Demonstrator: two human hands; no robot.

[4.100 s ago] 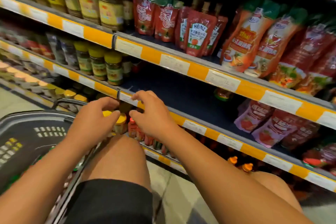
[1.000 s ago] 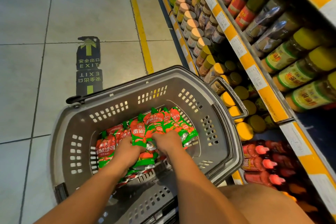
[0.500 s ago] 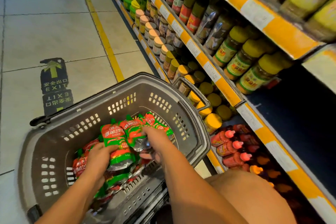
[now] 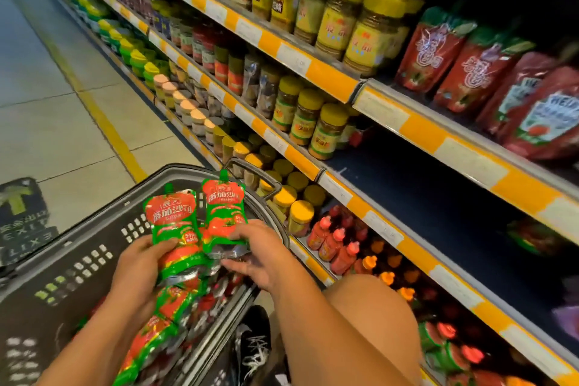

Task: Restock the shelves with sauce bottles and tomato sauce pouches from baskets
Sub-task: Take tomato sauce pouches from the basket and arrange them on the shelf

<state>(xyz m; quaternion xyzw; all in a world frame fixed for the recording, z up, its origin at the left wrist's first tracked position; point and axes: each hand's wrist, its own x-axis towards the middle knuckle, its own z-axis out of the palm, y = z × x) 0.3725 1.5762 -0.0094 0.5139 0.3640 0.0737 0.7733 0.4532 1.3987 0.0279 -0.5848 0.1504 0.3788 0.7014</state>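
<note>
Basket cut off at left edge, lower pouches blurred, shelf price labels unreadable

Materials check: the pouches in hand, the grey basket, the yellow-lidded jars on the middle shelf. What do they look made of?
Pouches: likely flexible laminated film, glossy; crinkled, with silvery bottom seams.
Basket: looks like moulded rigid plastic, matte grey, with punched slot holes.
Jars: clear glass or plastic, cannot tell which; yellow caps look like plastic, with paper-like labels.

Above the grey basket, the left hand and right hand each hold an upright tomato sauce pouch, beside the shelf's front edge.
</note>
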